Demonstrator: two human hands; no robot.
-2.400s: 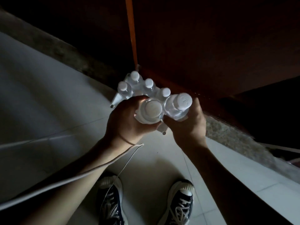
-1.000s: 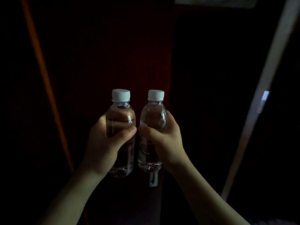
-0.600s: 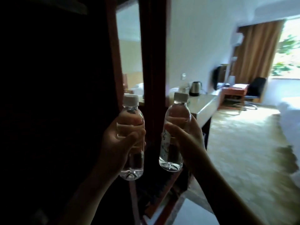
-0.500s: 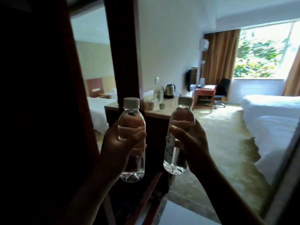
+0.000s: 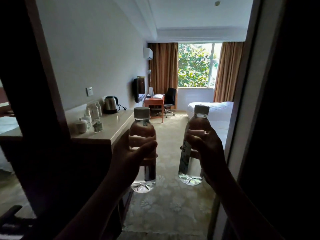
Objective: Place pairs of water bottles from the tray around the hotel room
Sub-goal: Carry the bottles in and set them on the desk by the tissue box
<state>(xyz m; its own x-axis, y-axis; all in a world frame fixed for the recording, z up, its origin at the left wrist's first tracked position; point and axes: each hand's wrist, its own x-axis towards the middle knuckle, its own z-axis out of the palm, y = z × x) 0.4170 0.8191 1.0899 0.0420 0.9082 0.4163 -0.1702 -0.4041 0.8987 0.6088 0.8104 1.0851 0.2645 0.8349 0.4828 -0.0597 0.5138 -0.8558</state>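
I hold two clear water bottles upright in front of me, each with a white cap. My left hand [image 5: 128, 156] grips the left bottle [image 5: 142, 177] around its middle. My right hand [image 5: 207, 149] grips the right bottle [image 5: 189, 172], whose label faces left. The two bottles are apart, about a bottle's height between them. The tray is not in view.
A beige counter [image 5: 110, 129] on the left carries a kettle [image 5: 110, 104], two more bottles [image 5: 96, 110], cups [image 5: 82, 125]. A dark door frame [image 5: 43, 84] stands left, a dark wall right. Patterned carpet [image 5: 169, 205] leads to a desk [image 5: 154, 103], chair [image 5: 170, 99], bed [image 5: 213, 110] and window.
I lifted two bottles out of the cluster held low over the floor. The view swung from a dark door to the lit room, and the bottles moved further apart.
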